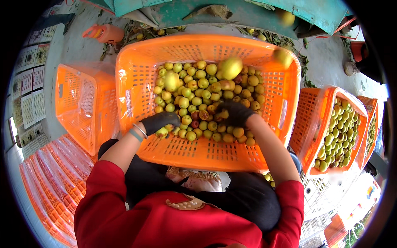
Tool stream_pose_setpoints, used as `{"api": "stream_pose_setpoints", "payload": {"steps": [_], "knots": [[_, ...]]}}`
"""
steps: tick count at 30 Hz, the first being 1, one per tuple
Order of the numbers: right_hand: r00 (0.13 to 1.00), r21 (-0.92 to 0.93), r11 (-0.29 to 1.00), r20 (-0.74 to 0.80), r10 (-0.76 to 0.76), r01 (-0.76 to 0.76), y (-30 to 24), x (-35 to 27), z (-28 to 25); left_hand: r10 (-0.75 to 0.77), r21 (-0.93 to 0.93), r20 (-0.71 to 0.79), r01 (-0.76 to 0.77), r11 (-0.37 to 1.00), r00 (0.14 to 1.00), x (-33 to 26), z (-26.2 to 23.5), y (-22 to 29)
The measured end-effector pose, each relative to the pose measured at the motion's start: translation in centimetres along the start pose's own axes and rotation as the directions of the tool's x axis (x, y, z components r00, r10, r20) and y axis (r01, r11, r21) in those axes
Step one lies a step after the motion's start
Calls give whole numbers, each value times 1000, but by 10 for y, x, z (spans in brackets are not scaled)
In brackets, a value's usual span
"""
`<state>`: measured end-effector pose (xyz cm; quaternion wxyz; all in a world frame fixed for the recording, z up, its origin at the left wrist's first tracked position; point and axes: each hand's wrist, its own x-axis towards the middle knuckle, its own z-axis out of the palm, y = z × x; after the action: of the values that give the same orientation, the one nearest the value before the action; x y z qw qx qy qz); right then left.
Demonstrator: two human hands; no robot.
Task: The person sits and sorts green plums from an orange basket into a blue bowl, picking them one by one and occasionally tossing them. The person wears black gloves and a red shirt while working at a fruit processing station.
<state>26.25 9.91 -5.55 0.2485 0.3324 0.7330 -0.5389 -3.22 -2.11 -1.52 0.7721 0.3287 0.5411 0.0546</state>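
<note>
A large orange plastic crate [285, 103] in front of me holds many round yellow-green fruits [202, 84] that look like jujubes, some with brown patches. My left hand [160, 122], in a black glove, is at the near left of the pile, its fingers curled over fruit at its palm side. Near the middle right, my black-gloved right hand [236, 114] is closed on a fruit [223, 113] at its fingertips. A dark brown fruit [204, 115] lies between the hands. Several blurred fruits [230, 67] are in mid-air above the pile.
A green metal machine edge [244, 18] runs along the far side. Leaves litter the floor there, beside an orange container [104, 33]. Left are an orange crate [74, 95] and stacked crates [53, 177] in clear plastic. Right is a fruit-filled crate [314, 161]; a person's shoe [350, 68] shows beyond.
</note>
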Motion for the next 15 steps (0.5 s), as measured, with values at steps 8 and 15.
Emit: {"api": "stream_pose_setpoints", "payload": {"steps": [8, 15], "knots": [[998, -227, 974, 63, 23, -8, -28, -34, 53, 217, 621, -297, 15, 784, 930, 54, 1, 7], [989, -227, 974, 144, 19, 14, -32, -70, 42, -217, 793, -90, 202, 575, 972, 39, 19, 31]]}}
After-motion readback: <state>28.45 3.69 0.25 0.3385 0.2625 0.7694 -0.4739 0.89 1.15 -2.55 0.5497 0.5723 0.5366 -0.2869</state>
